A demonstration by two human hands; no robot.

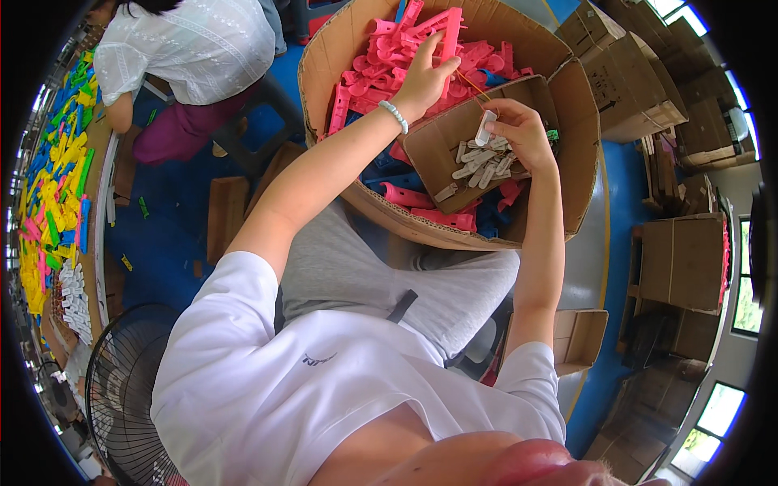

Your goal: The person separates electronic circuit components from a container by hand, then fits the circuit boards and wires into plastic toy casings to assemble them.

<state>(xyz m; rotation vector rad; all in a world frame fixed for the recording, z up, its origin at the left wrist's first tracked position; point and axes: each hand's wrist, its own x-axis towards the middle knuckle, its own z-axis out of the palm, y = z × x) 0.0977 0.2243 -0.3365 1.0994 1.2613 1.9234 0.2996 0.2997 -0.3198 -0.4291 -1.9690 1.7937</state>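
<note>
My left hand (423,79), with a pale bead bracelet at the wrist, has its fingers closed on a long pink plastic part (450,40) above the big cardboard box (389,217). My right hand (523,134) pinches a small white oblong plastic piece (485,128). A thin orange strand (472,84) runs between the two hands. Below my right hand, a smaller cardboard box (433,150) holds several whitish pieces (480,168) like the pinched one. Heaped pink parts (381,69) fill the far side of the big box, and blue parts lie lower in it.
A table (99,202) at the left bears many coloured plastic parts (57,186). Another person (186,49) sits beside it. A black fan (126,397) stands at the lower left. Cardboard cartons (632,85) are stacked at the right, and an open carton (582,338) is near my right elbow.
</note>
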